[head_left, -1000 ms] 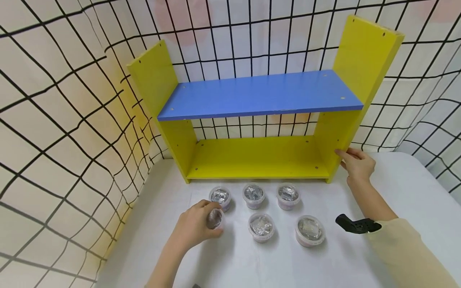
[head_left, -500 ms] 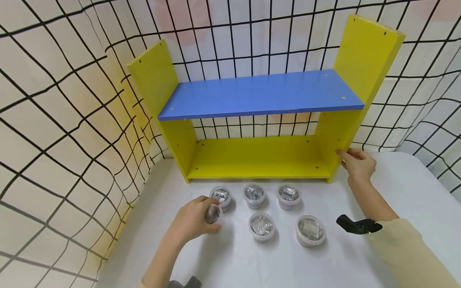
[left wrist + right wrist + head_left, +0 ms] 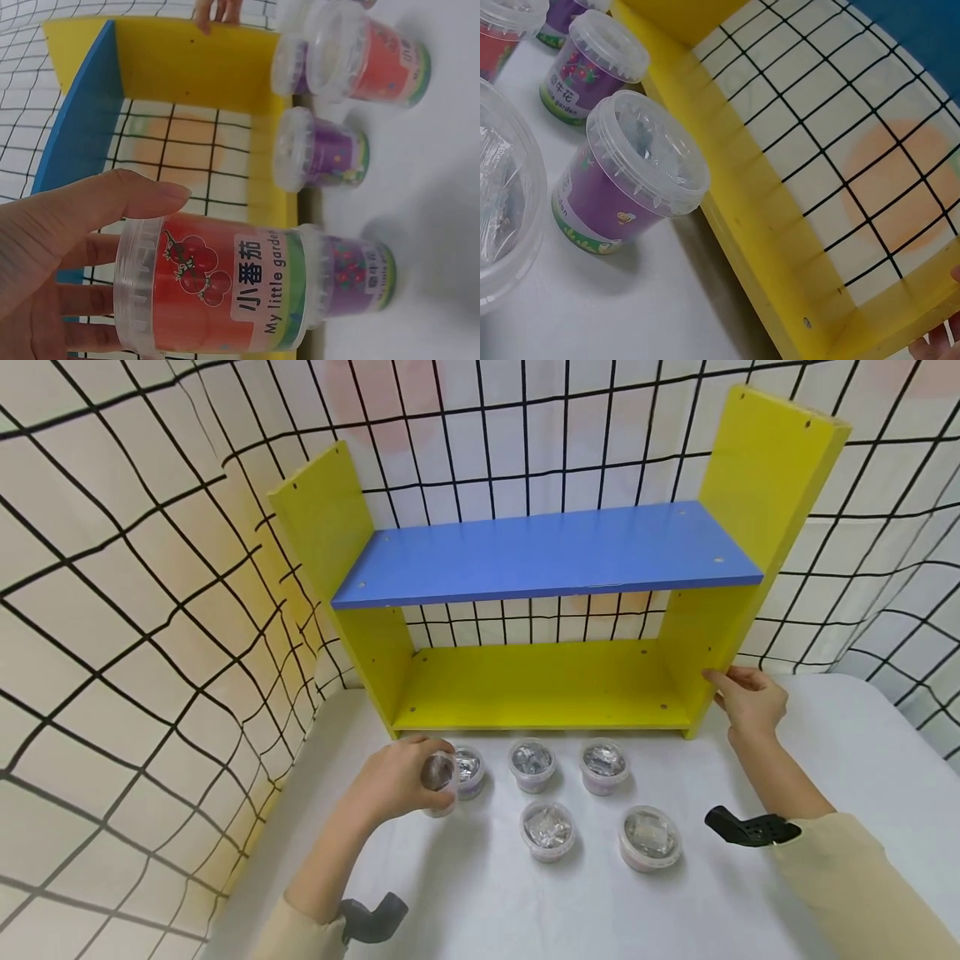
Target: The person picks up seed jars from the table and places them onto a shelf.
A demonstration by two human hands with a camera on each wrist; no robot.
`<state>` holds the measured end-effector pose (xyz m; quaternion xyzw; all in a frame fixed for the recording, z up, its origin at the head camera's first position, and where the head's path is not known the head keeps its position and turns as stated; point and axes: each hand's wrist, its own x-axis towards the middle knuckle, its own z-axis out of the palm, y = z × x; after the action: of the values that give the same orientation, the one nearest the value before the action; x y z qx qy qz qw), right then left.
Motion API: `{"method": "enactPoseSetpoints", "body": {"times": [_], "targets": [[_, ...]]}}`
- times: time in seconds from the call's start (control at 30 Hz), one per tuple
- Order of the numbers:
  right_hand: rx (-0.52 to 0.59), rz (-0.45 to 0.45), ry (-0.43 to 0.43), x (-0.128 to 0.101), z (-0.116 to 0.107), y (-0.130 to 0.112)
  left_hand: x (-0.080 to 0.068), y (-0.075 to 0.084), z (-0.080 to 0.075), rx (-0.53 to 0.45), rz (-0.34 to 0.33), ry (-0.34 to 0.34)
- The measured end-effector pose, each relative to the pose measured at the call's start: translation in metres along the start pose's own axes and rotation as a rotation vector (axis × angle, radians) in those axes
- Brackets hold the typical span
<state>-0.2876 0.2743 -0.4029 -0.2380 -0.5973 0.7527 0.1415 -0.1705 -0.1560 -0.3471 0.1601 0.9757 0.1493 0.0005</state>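
My left hand [image 3: 393, 781] grips a small clear-lidded tub with a red tomato label [image 3: 217, 292], lifted and tilted just above the white table, in front of the shelf's left end. Its lid [image 3: 437, 772] faces right. Several more tubs stand in two rows: three at the back [image 3: 532, 764] and two in front [image 3: 547, 829]. My right hand [image 3: 746, 700] holds the front edge of the right side panel of the yellow shelf [image 3: 540, 689], whose upper board is blue [image 3: 547, 556]. In the right wrist view a purple-labelled tub [image 3: 634, 184] stands by the shelf's base.
Black netting over pale cloth [image 3: 135, 610] closes in the left side and back. The white table [image 3: 847, 752] extends right of the shelf. Both shelf levels hold nothing. A black wrist mount [image 3: 746, 828] sits on my right forearm.
My left hand has lifted the front-left tub off the table, tilted it and carried it up and back toward the shelf. The right hand has stayed on the shelf's side panel.
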Motion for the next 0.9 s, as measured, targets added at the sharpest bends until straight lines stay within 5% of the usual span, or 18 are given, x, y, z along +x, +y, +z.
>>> {"method": "enactPoseSetpoints", "body": {"times": [0.33, 0.9], "targets": [[-0.017, -0.017, -0.014, 0.0, 0.001, 0.0, 0.008, -0.003, -0.025, -0.051, 0.036, 0.001], [-0.018, -0.026, -0.033, 0.003, -0.002, 0.0, 0.038, 0.002, -0.114, -0.091, 0.095, -0.037]]}}
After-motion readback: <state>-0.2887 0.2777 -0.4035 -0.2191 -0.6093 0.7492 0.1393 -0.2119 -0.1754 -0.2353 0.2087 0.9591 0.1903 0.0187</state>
